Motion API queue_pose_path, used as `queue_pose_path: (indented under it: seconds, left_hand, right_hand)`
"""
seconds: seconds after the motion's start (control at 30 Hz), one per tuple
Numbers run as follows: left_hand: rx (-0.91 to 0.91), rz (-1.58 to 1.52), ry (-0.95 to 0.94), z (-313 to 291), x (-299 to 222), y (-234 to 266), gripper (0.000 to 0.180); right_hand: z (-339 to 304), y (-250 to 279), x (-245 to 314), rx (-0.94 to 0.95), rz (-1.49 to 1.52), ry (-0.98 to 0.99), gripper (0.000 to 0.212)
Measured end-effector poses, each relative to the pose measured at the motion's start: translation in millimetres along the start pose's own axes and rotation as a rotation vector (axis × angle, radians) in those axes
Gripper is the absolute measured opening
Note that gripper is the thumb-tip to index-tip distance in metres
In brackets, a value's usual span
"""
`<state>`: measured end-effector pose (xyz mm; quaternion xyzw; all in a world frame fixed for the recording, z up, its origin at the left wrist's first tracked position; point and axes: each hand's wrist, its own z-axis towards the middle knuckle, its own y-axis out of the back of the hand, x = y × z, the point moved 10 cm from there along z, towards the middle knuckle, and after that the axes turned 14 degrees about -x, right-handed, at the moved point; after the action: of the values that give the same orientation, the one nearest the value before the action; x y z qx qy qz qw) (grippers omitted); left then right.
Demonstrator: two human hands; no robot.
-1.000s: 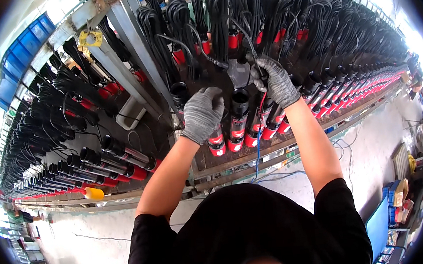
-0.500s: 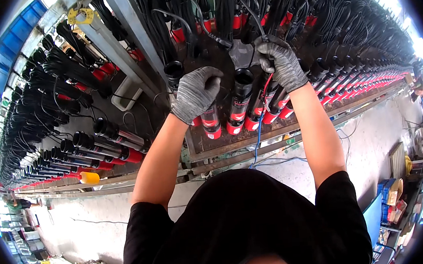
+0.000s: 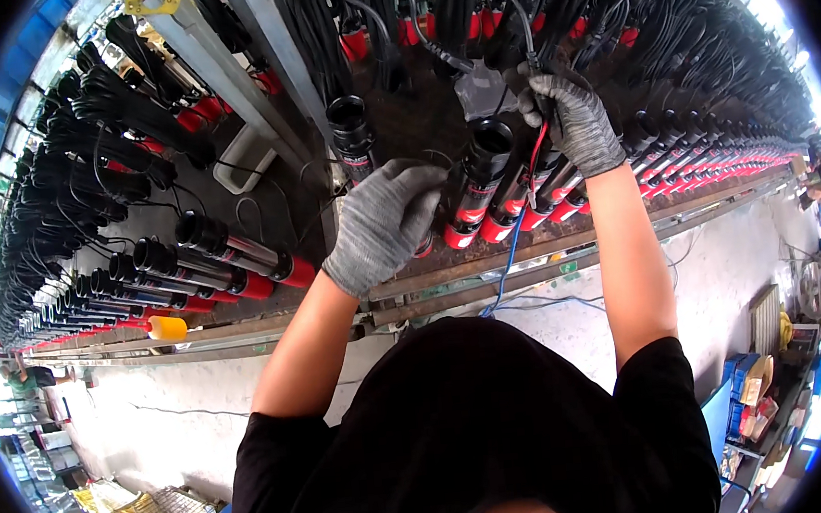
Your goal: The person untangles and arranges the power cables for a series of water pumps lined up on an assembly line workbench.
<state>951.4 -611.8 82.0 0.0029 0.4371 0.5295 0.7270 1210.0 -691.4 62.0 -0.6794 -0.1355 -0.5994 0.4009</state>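
nearest thing is the black shirt (image 3: 482,434) filling the bottom of the view, both bare forearms going up from it to the rack (image 3: 564,244). left hand (image 3: 384,222), grey glove, is curled shut around the lower end of a black pump (image 3: 355,140) with a red base, right at the rail edge. a second ago that hand sat more to the left and further from the camera; now it looks bigger and has slid in toward the middle, and the whole rack has shifted down and closer in the view.

right hand (image 3: 568,119), also gloved, is further up, fingers pinched closed on a bunch of thin wires (image 3: 538,155), red and blue, with the blue one (image 3: 507,258) hanging down past the rail. it's stayed on those wires, just a bit higher up than before. between the two hands stands another pump with an open round top (image 3: 490,139), just beside the right hand.

further out, rows of the same black and red pumps (image 3: 208,258) lie along the surface to the left, a yellow cap (image 3: 167,328) at the rail edge. behind them hang bundles of black cable (image 3: 468,1). a grey beam (image 3: 268,36) runs up left of centre.
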Motion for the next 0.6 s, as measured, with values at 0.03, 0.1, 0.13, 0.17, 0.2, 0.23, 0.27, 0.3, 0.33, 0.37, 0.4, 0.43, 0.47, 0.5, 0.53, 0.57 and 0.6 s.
queue_pose_path:
  seconds: [0.03,0.1,0.13,0.17,0.2,0.23,0.27,0.3,0.33,0.37,0.4,0.43,0.47,0.5,0.53,0.57,0.6]
  left_hand:
    - [-0.015,-0.014,-0.030,-6.0,-4.4,3.3,0.018]
    - [-0.004,0.002,-0.025,-18.2,-9.4,7.0,0.016]
    - [0.032,0.044,-0.003,-25.2,-10.2,8.6,0.015]
    - [0.067,0.087,0.019,-33.9,-10.2,9.0,0.014]
    - [0.005,0.098,-0.006,-40.4,-15.9,14.6,0.011]
    - [-0.018,0.094,-0.031,-47.1,-18.7,16.1,0.011]
    - [-0.040,0.090,-0.056,-53.4,-20.6,17.7,0.010]
    - [-0.062,0.085,-0.081,-59.0,-23.2,19.9,0.010]
    - [-0.060,0.105,-0.082,-64.1,-24.3,21.2,0.010]
    - [-0.065,0.097,-0.079,-67.6,-25.5,22.1,0.010]
    - [-0.071,0.089,-0.075,-70.7,-26.7,22.6,0.011]
    - [-0.078,0.080,-0.074,-73.0,-27.6,23.2,0.011]
    - [-0.081,0.088,-0.064,-75.6,-26.6,22.9,0.011]
    - [-0.108,0.109,-0.062,-76.0,-26.7,23.5,0.011]
    - [-0.135,0.132,-0.060,-76.2,-26.9,24.1,0.010]
    - [-0.162,0.156,-0.057,-76.2,-26.9,24.8,0.010]
    - [-0.173,0.169,-0.042,-75.8,-24.7,24.2,0.010]
  right_hand:
    - [0.8,3.7,-1.6,-0.043,-0.033,-0.008,0.026]
    - [0.0,3.5,-3.5,-0.043,-0.056,-0.045,0.028]
    - [-0.6,2.1,-3.4,-0.047,-0.061,-0.046,0.028]
    - [-1.2,0.8,-3.6,-0.050,-0.067,-0.047,0.029]
    - [-1.8,-2.0,-1.5,-0.020,-0.045,-0.033,0.030]
    - [-1.9,-1.0,-1.6,-0.025,-0.022,-0.044,0.030]
    - [-1.9,-0.1,-1.6,-0.030,0.001,-0.054,0.030]
    - [-1.6,1.4,-2.4,-0.036,0.024,-0.065,0.030]
    - [1.1,3.5,-2.5,-0.050,0.004,-0.063,0.031]
    - [0.1,3.6,-1.9,-0.059,-0.025,-0.051,0.031]
    - [-1.9,2.3,-1.3,-0.067,-0.053,-0.040,0.032]
    - [-2.9,1.0,0.0,-0.076,-0.082,-0.026,0.032]
    - [-2.8,-3.1,0.5,-0.043,-0.064,-0.028,0.033]
    - [-4.5,-5.1,1.7,-0.033,-0.065,-0.028,0.034]
    - [-6.7,-8.2,2.7,-0.021,-0.064,-0.027,0.034]
    - [-8.6,-11.0,3.6,-0.010,-0.064,-0.027,0.034]
    - [-9.2,-12.0,4.9,-0.017,-0.063,-0.022,0.034]
